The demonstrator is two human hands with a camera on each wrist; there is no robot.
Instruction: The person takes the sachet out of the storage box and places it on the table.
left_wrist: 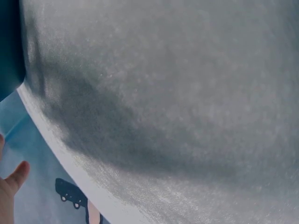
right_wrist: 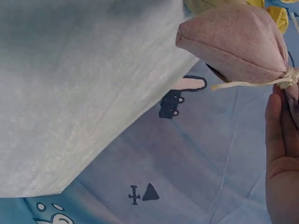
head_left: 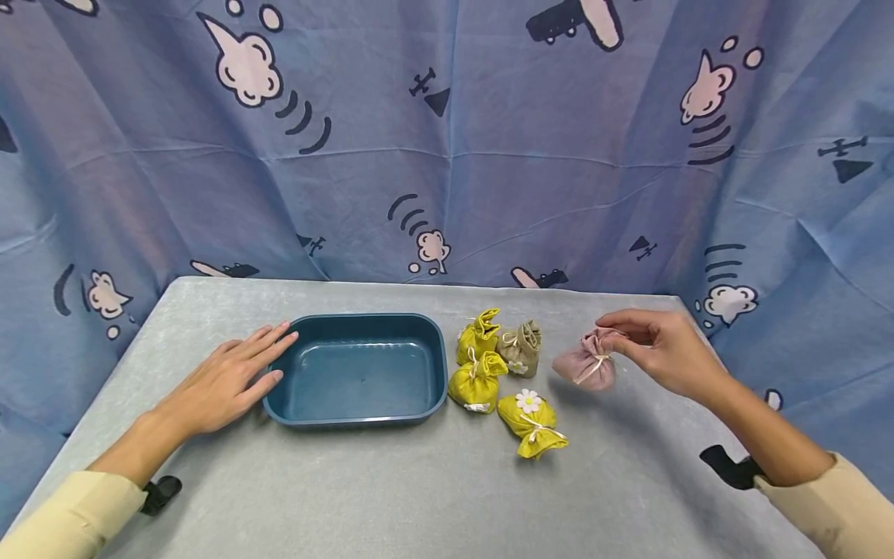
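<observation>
My right hand [head_left: 660,349] pinches the gathered neck of a pink drawstring pouch [head_left: 585,368], which hangs tilted at the right of the table. In the right wrist view the pink pouch [right_wrist: 238,44] shows its full body and pale tie, with the fingers [right_wrist: 275,135] at its neck. My left hand [head_left: 226,376] lies with fingers extended at the left rim of a dark teal basin [head_left: 359,423]. Between basin and right hand are three yellow pouches [head_left: 476,384], one with a white flower [head_left: 528,401], and a beige pouch [head_left: 524,349].
A grey cloth-covered table [head_left: 433,497] bears everything. Blue patterned curtain [head_left: 363,194] hangs behind it and at both sides. A dark band [head_left: 162,494] sits at the left wrist, another [head_left: 729,467] at the right.
</observation>
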